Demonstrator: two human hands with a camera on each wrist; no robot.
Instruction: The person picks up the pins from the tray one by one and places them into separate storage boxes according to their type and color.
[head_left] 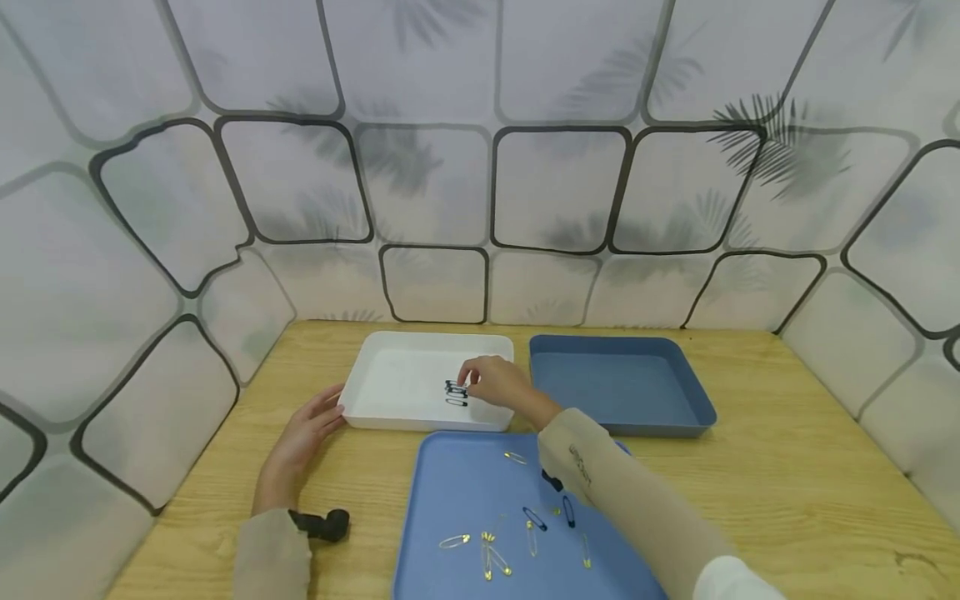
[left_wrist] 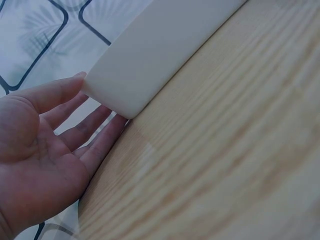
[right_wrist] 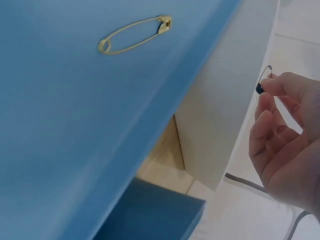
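My right hand (head_left: 495, 381) is over the right part of the white tray (head_left: 397, 375). Between thumb and fingers it pinches a black safety pin (right_wrist: 260, 88), seen in the right wrist view. Several black safety pins (head_left: 457, 402) lie in a small column right at those fingertips. At the white tray's left end, my left hand (head_left: 303, 437) touches the near corner. In the left wrist view its fingers (left_wrist: 102, 142) are extended along the tray's end wall, with the thumb up near the rim.
A light blue tray (head_left: 431, 483) nearest me carries loose gold safety pins (head_left: 454, 542) and a few black ones (head_left: 535, 518); my right forearm crosses over it. The dark blue tray (head_left: 618, 379) stands to the right of the white one. Patterned fabric walls (head_left: 435, 283) border the wooden table (head_left: 795, 467).
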